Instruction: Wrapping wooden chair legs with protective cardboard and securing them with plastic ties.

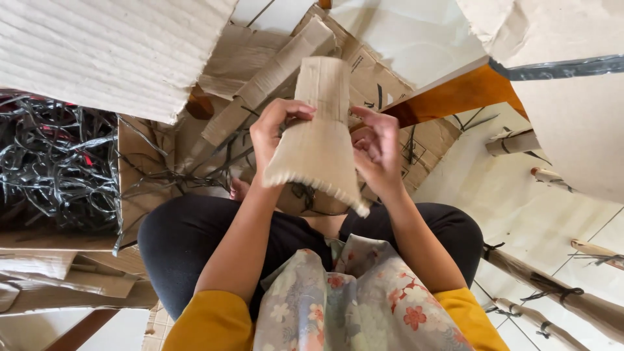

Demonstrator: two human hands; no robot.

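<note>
Pale floor tiles [520, 201] lie under you, strewn with flattened cardboard [260, 71], and you sit cross-legged among it in black trousers with a flowered cloth [351, 305] over your lap. Your left hand [273, 133] and right hand [377, 153] hold a cardboard sheet [318, 140] up in front of you, above your knees. That sheet is bent into a curve, narrow at the far end and wider toward you, with a ragged, torn near edge. Your left fingers [296, 112] are closed over its left side, thumb tucked behind; your right fingers [370, 120] are curled against its right side, gripping it. To your left a box [140, 195] holds a tangle of black straps [58, 162], a few of which trail out across the cardboard toward your knee. At far right lie several rolled cardboard tubes [552, 292], tied round with black strap, well apart from your hands. An orange-brown wooden edge [455, 94] shows beyond your right hand, just past the cardboard heap.
</note>
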